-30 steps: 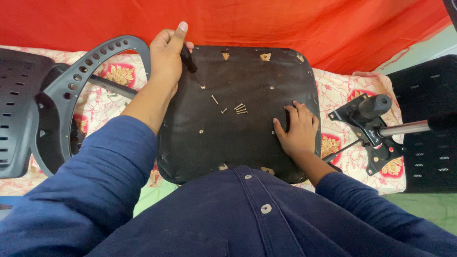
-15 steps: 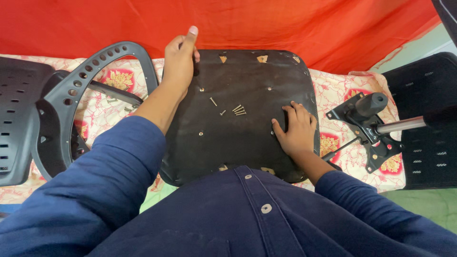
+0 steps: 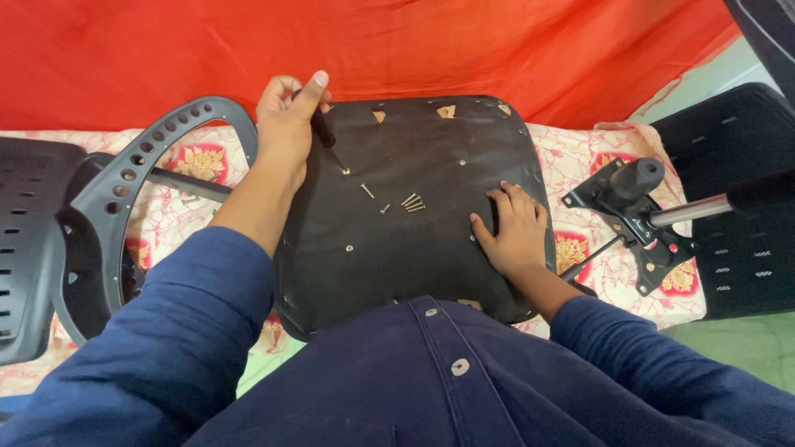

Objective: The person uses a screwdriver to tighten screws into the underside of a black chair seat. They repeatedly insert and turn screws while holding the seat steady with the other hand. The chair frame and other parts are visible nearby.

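Our left hand fingers grip a screwdriver at the far left of the black seat base; our right hand lies flat, fingers spread, near right. Loose screws lie mid-seat.

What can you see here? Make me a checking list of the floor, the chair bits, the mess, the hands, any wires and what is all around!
Surface: floral cloth spread under the parts.
Job's things: black seat pan lying underside up; screwdriver with its tip at a screw on the pan; loose screws lying on it.
Clutter: curved holed frame at left; tilt mechanism with its metal rod at right.
Hands: left hand in a grip on the screwdriver; right hand flat on the pan.
Cables: nothing seen.
Surroundings: red cloth behind; black mesh chair back at right.
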